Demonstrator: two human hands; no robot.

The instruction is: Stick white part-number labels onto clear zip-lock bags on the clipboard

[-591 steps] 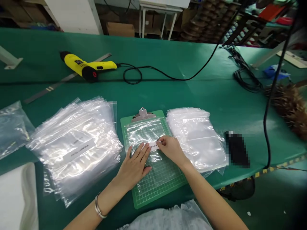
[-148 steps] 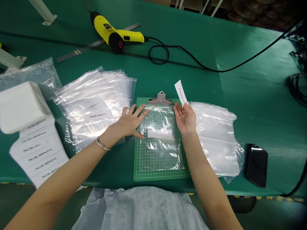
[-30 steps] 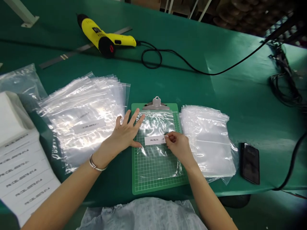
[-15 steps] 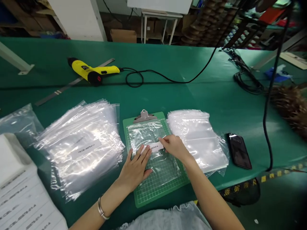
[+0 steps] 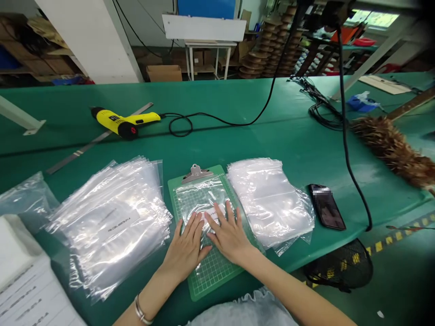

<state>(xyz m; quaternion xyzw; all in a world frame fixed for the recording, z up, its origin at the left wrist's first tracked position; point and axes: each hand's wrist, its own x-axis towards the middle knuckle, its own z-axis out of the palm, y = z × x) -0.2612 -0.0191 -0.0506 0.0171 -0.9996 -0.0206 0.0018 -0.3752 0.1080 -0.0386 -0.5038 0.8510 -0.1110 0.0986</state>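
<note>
Worktop (image 5: 288, 131): a long surface under green cloth that carries everything described here; the person sits at its near edge.

Labelled stack (image 5: 108, 222): clear bags fanned out on the person's left, the top one showing a white printed label; it lies within easy reach of the left arm.

Plain stack (image 5: 268, 199): unlabelled clear bags just to the right of the clipboard, close to the right arm.

Clipboard (image 5: 217, 276): a green gridded board with a metal clip at its far end, lying between the two stacks; the grid probably serves as a guide for squaring the label.

Clear bag (image 5: 200, 199): lies flat on the clipboard, its top edge near the clip.

Left hand (image 5: 186, 249): open and flat, fingers spread, palm down on the bag's lower part, evidently to keep the film from sliding.

Right hand (image 5: 231, 235): also open and flat, fingers extended, touching the left hand and pressing over the label; it grips nothing.

Heat gun (image 5: 124, 123): yellow, laid on its side far back, well apart from the hands, its cord looping away.

Phone (image 5: 326, 206): dark, face up, right of the plain stack.

White label (image 5: 215, 211): stuck on the bag's middle, mostly covered by the fingertips.
</note>
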